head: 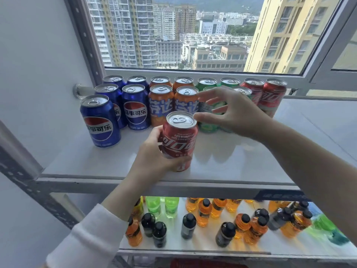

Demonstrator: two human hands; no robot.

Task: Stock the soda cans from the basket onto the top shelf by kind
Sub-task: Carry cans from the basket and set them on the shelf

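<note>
- Far left of the top shelf (251, 161): five blue Pepsi cans (100, 122), upright, grouped together, labels to the front.
- Just to the right of these: four orange Fanta cans (161, 105), also upright, in two short rows.
- In front of the Fanta cans, over the front part of the shelf: the left hand (152, 151), fingers and thumb wrapped firmly round the lower body of a red Coca-Cola can (180, 136).
- Long axis of this can close to vertical, lid and pull tab pointing up, logo turned to the camera; hard to tell whether its bottom touches the shelf.
- Seems to be the placing step: can out of the basket (basket not in view), not yet put with its kind.
- Further right: the right hand (237, 115), fingers spread apart and relaxed, gripping nothing, thumb tip just beside the rim of the held can; cannot tell whether touching.
- Behind this hand: green Sprite cans (207, 126), partly hidden.
- Far right: a pair of red Coca-Cola cans (272, 95) at the back, with bare shelf in front of them.
- Next move probably calls for carrying the held can to the right, past the green cans, keeping it upright, and setting it down just in front of the red pair without knocking the neighbours.
</note>
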